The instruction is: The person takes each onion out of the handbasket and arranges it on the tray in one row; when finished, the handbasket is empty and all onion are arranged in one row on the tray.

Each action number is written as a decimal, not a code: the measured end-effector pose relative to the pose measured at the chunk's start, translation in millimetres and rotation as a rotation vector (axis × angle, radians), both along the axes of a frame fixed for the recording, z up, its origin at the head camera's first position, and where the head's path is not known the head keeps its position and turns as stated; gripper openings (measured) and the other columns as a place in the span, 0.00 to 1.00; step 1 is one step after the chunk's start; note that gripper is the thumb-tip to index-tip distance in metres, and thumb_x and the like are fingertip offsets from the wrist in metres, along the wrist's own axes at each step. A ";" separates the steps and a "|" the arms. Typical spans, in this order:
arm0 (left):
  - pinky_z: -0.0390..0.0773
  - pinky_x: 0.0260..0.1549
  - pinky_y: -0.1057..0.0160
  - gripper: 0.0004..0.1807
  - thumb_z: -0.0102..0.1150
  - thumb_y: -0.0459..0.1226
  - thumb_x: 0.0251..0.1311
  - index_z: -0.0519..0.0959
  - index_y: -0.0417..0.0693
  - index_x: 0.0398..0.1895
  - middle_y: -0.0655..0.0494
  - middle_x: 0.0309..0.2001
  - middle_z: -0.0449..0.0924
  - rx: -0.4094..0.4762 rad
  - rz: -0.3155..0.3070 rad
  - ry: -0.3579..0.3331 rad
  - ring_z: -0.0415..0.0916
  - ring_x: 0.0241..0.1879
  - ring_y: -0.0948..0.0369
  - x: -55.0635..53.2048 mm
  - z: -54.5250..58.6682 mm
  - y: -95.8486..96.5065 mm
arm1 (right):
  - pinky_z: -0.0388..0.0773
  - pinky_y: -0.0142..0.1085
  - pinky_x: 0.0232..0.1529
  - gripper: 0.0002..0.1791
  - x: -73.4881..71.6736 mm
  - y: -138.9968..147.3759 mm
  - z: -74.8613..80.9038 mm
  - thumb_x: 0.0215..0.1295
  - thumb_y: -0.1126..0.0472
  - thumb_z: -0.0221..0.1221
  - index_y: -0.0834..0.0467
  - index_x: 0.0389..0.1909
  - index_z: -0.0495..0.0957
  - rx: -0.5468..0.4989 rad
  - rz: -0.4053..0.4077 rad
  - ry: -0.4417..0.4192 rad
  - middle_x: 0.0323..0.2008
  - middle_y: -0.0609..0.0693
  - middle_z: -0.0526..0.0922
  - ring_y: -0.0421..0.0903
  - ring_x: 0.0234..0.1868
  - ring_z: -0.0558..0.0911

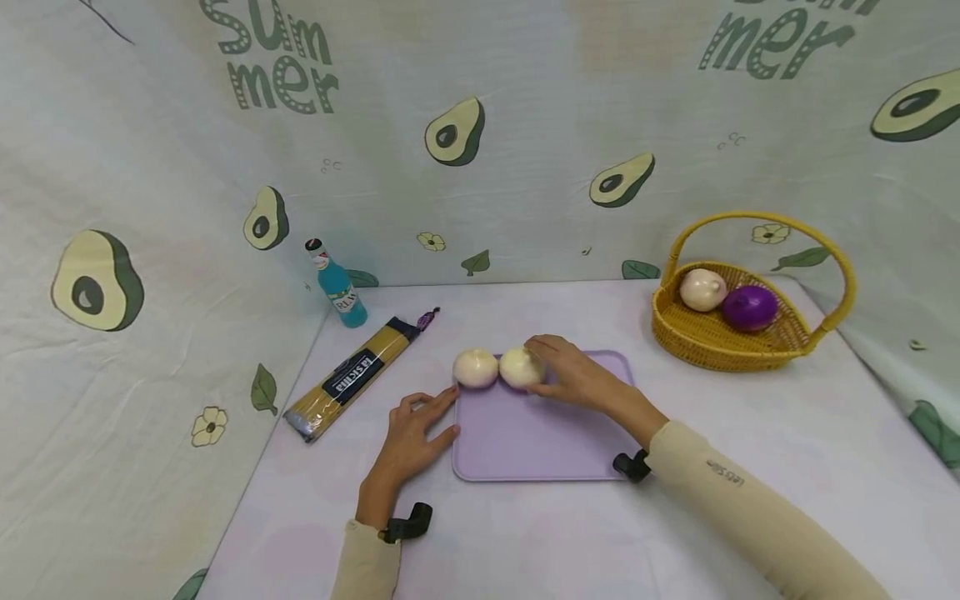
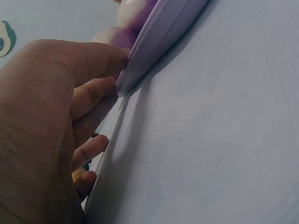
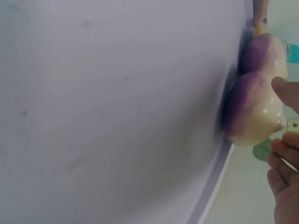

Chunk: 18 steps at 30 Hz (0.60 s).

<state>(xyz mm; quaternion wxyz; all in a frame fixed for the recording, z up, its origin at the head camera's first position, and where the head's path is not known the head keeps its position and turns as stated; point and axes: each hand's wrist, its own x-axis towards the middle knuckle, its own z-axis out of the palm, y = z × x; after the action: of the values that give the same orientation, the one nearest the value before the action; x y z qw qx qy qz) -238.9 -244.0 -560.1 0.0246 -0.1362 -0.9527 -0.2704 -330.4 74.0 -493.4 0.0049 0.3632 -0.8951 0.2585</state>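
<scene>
Two white-and-purple turnips sit side by side at the far left of a lilac tray (image 1: 540,446), the left turnip (image 1: 476,368) touching the right turnip (image 1: 517,369). My right hand (image 1: 573,375) is at the right turnip. In the right wrist view its thumb (image 3: 285,91) overlaps the turnip (image 3: 252,109), while the other fingers are spread beside it, not curled round it. At the tray's left edge, my left hand (image 1: 415,442) touches the rim (image 2: 154,42) with extended fingertips; its lower fingers rest by the tablecloth.
A yellow wicker basket (image 1: 731,358) at the back right holds a white vegetable (image 1: 702,290) and a purple one (image 1: 750,308). Left of the tray lie a spaghetti pack (image 1: 352,379) and, behind it, a blue bottle (image 1: 341,287). A printed cloth (image 1: 540,208) hangs behind the table.
</scene>
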 end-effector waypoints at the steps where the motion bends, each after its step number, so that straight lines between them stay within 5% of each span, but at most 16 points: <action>1: 0.53 0.60 0.48 0.34 0.57 0.55 0.67 0.65 0.65 0.75 0.71 0.73 0.63 0.002 0.001 0.002 0.59 0.65 0.55 -0.1 0.1 0.0 | 0.61 0.53 0.68 0.40 0.2 1.3 0.9 0.59 0.53 0.72 0.67 0.67 0.69 0.007 -0.009 -0.005 0.66 0.63 0.70 0.60 0.69 0.66; 18: 0.53 0.59 0.48 0.34 0.58 0.54 0.66 0.65 0.66 0.75 0.70 0.72 0.64 0.011 0.003 0.023 0.60 0.64 0.55 1.2 0.9 1.0 | 0.61 0.56 0.67 0.37 0.3 35.8 10.5 0.61 0.53 0.70 0.67 0.66 0.70 0.005 -0.048 -0.009 0.66 0.63 0.71 0.61 0.68 0.67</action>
<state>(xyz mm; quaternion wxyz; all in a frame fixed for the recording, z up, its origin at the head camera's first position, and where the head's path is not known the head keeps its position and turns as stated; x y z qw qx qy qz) -237.6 -243.0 -559.2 0.0368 -0.1377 -0.9511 -0.2740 -330.1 109.8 -482.9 0.0064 0.3405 -0.9042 0.2579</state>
